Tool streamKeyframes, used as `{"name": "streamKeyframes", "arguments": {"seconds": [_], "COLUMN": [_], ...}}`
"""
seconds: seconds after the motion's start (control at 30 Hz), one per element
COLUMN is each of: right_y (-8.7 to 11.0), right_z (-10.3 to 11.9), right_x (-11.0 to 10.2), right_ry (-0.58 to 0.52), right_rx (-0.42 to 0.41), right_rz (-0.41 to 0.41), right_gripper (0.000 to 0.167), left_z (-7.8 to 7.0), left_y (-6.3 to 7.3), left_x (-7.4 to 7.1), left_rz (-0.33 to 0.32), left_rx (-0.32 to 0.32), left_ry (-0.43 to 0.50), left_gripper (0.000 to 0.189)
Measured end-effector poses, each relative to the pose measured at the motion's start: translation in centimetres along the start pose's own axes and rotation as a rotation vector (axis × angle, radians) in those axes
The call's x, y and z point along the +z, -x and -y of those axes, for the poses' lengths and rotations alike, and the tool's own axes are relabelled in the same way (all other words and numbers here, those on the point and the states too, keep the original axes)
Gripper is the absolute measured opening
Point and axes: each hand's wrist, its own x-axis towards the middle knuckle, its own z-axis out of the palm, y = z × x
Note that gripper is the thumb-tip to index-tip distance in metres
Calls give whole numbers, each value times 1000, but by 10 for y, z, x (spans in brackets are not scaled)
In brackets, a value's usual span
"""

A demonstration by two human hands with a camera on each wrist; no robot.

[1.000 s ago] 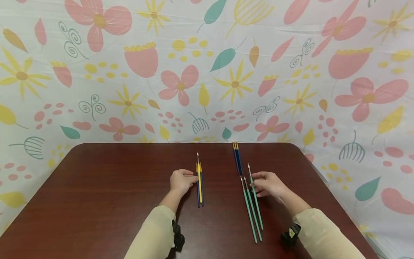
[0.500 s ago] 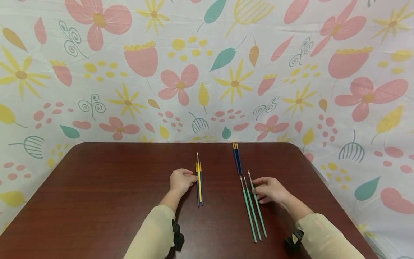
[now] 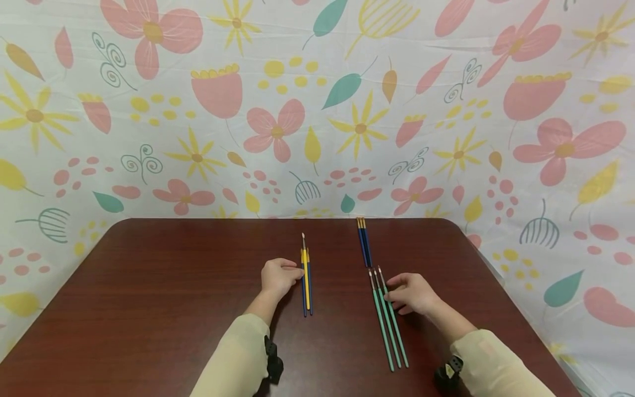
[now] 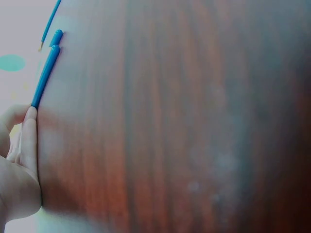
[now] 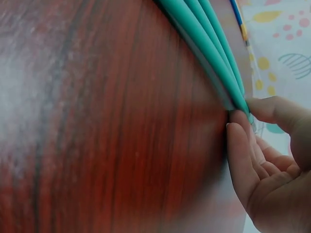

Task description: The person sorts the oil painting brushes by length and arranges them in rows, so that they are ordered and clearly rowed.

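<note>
My left hand (image 3: 279, 277) pinches at the side of a small bunch made of one yellow paintbrush (image 3: 306, 286) and two blue paintbrushes (image 3: 304, 306). In the left wrist view its thumb and fingertips meet at a blue paintbrush (image 4: 44, 75). Three green paintbrushes (image 3: 389, 331) lie side by side on the right, bristles pointing away from me. My right hand (image 3: 414, 293) holds the rightmost green paintbrush (image 5: 206, 48) between thumb and fingers near its upper part. The fingers partly cover that handle.
Several dark blue paintbrushes with gold ends (image 3: 364, 242) lie at the table's far edge, just beyond the green ones. The brown table (image 3: 173, 309) reaches back to a flower-printed cloth (image 3: 278, 182). Each forearm wears a black wrist camera (image 3: 273, 361).
My right hand has drawn the rightmost green paintbrush toward me, then left against the other two, lining up their ends. My left hand has stayed in place.
</note>
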Motion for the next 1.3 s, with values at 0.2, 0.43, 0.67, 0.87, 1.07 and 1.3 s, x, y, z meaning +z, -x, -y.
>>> {"name": "streamKeyframes", "arguments": {"seconds": [0.2,0.43,0.67,0.87,1.07,1.3], "right_y": [1,-3,-12,-19,-28,-39], "right_z": [1,3,12,24,35,49], "right_x": [3,1,2,10,25,39], "right_ry": [19,20,-23,-50,-97,-153], "right_rx": [25,31,-22,-65,-90,-110], "right_rz": [-39,-92,-159,-182,-151,-128], "right_gripper": [46,44,40,37,38,38], "left_z": [0,-1,0,-1,0,-1], "left_y": [0,0,0,0,-1,-1], "left_x": [0,0,-1,0,0,-1], "left_rz": [0,2,3,14,10,10], "left_rx": [-1,-2,0,-2,-5,-4], "left_ry": [-3,-18,-11,-16,-20,-13], "left_gripper": [25,24,25,25,24,24]}}
